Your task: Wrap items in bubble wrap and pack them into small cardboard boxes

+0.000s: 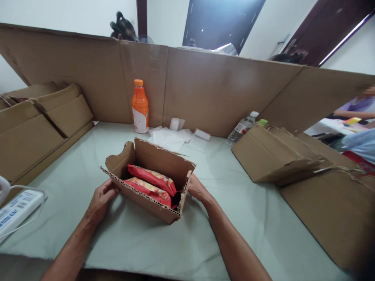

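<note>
Two packets (155,179) sat in the box (146,205) on the bench (125,246). Our left hand (101,200) held its left end; our right hand (197,188) met its right end, grip hidden. We judged it light, stiff, best held at both ends.

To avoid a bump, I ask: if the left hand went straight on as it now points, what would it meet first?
Most likely the cardboard box: the left hand is right beside its left end, perhaps already touching, though depth is hard to judge here.
</note>
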`<state>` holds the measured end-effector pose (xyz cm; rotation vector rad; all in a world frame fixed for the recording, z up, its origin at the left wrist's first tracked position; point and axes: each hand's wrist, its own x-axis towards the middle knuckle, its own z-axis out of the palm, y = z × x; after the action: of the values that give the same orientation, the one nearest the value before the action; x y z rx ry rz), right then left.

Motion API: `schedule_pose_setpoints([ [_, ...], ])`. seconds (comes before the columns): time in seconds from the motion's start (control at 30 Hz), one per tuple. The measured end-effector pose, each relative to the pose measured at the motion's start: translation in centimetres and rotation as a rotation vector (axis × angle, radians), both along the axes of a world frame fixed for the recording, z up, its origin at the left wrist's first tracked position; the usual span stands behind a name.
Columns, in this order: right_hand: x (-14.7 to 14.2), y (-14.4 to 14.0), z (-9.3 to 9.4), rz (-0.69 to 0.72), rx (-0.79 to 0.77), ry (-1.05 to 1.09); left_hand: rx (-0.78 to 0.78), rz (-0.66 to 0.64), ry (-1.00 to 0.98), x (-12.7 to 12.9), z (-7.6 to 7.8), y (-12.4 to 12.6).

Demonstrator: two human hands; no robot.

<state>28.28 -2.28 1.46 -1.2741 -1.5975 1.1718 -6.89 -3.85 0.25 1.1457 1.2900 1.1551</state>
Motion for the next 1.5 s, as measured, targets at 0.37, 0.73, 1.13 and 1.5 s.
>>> schedule_pose_setpoints([
  [0.37,-0.2,-0.2,-0.7,-0.066,-0.004,0.006,-0.024,0.02,0.055,0.7,0.6,-0.2],
  [0.73,-0.5,0.2,-1.3,-0.129,0.007,0.006,-0.044,0.051,0.067,1.2,1.6,-0.4],
  [1.13,-1.1,-0.3,-1.1,-0.132,-0.016,0.096,-0.014,0.039,0.057,1.0,1.1,-0.4],
  [1.5,-1.4,-0.8,-0.1,-0.118,-0.075,0.199,-0.04,0.065,0.144,0.6,0.7,-0.2],
])
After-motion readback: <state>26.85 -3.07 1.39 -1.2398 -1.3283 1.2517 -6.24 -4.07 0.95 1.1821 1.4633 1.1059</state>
